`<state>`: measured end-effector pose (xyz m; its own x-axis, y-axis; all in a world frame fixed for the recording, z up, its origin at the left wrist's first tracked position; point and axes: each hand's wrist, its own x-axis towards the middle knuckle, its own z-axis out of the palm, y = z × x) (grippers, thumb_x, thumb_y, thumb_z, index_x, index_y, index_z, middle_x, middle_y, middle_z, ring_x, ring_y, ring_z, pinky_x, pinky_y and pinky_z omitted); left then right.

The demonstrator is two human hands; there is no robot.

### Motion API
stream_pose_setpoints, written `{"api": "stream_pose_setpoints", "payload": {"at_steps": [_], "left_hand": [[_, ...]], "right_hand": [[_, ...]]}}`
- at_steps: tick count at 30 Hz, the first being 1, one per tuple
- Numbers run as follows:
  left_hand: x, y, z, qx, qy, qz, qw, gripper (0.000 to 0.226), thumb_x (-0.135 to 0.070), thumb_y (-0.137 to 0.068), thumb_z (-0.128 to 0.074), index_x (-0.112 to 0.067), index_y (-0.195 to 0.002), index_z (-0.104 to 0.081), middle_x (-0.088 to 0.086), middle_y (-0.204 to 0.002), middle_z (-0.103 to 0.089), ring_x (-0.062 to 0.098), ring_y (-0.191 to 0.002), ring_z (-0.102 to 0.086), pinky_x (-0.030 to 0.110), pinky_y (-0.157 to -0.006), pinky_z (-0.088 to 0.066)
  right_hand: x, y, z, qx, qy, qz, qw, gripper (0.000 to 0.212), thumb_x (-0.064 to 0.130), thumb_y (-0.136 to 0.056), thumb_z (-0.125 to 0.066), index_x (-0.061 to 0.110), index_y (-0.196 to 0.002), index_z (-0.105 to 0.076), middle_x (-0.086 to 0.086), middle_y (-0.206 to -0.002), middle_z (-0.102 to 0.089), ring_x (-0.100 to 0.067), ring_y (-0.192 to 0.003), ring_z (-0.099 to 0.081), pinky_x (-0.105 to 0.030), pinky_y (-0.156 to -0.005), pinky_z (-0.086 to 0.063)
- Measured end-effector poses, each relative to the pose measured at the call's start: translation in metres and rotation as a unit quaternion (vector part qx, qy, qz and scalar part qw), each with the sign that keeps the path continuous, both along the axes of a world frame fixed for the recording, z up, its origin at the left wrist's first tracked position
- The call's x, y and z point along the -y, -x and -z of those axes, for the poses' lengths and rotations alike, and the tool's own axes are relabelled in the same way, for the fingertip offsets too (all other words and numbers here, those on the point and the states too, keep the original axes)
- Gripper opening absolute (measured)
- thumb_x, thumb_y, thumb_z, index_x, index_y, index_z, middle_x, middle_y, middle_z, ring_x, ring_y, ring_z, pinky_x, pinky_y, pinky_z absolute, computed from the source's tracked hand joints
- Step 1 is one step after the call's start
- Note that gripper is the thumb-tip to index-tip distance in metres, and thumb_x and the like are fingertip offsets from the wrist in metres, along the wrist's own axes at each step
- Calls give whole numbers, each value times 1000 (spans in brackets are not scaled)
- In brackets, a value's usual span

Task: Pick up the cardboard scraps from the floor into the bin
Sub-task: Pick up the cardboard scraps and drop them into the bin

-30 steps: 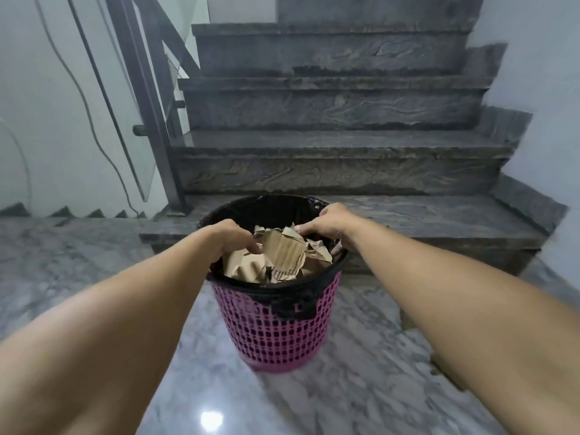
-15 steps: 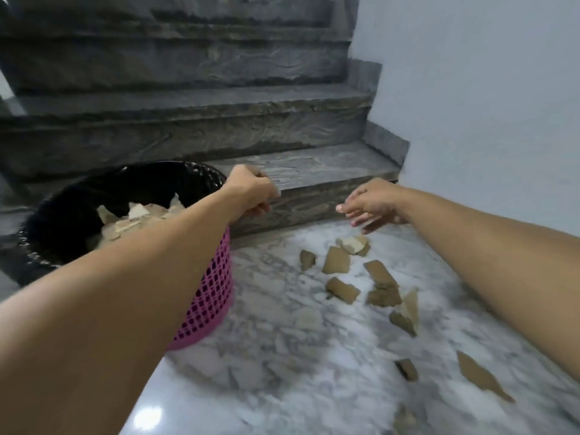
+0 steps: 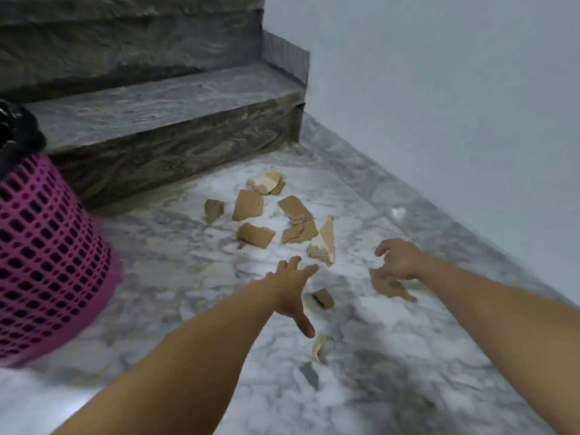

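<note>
Several brown cardboard scraps [image 3: 255, 235] lie scattered on the marble floor in front of the lowest stair. My left hand [image 3: 292, 290] reaches out over the floor with fingers spread, empty, just left of a small scrap [image 3: 323, 298]. Another thin scrap [image 3: 318, 348] lies below its thumb. My right hand [image 3: 398, 259] hovers with loosely curled fingers right above a flat scrap [image 3: 390, 286], holding nothing. The pink mesh bin [image 3: 47, 262] with a black liner stands at the left edge, only partly in view.
Dark stone stairs [image 3: 163, 120] rise behind the scraps. A pale wall [image 3: 439, 105] closes the right side. The floor is grey-white marble [image 3: 392, 372].
The view has swung right and down, away from the bin. Both hands left the bin's top and dropped toward the scraps on the floor, the left one opening from a fist.
</note>
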<state>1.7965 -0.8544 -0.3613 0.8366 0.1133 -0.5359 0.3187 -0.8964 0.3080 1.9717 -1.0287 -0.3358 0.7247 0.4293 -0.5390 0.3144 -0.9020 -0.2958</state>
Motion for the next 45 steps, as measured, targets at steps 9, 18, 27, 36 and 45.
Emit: {"api": "stream_pose_setpoints", "payload": {"at_steps": [9,18,27,36,45], "left_hand": [[47,-11,58,63,-85,117,987,104,-53,-61,-83,-33,-147,-27,7,-153,-10,34,-139,-13,50,-114,-19],[39,-9,68,115,53,0,992,44,-21,-71,-83,-9,-107,-61,6,-113,-48,22,-102,-50,28,-80,-45],[-5,-20,52,151,123,-201,960,19,5,-76,-70,-10,-81,-59,-4,-74,-55,14,-64,-58,7,-44,-43],[-102,-44,39,198,80,-341,915,36,-10,-66,-87,-7,-90,-61,3,-90,-54,13,-75,-52,17,-56,-40],[-142,-58,63,189,5,-345,920,74,-40,-67,-83,-25,-132,-51,3,-135,-38,24,-123,-35,36,-100,-38]], "right_hand": [[48,-6,76,72,54,-26,996,70,40,-87,-66,23,-147,-34,-14,-145,-37,-37,-128,-42,-40,-101,-44],[24,-11,84,66,-26,49,996,29,14,-78,-73,17,-93,-48,-9,-107,-54,-30,-98,-58,-30,-74,-46],[-55,-18,65,-55,-164,148,974,17,11,-90,-54,4,-75,-55,-16,-78,-63,-29,-69,-62,-29,-55,-49],[-146,-15,77,11,-101,160,982,44,28,-90,-56,3,-126,-52,-20,-133,-44,-36,-118,-49,-41,-95,-49],[-197,-5,81,62,-28,152,986,122,70,-55,-75,10,-143,-16,-12,-137,-26,-31,-127,-26,-43,-75,-36]]}}
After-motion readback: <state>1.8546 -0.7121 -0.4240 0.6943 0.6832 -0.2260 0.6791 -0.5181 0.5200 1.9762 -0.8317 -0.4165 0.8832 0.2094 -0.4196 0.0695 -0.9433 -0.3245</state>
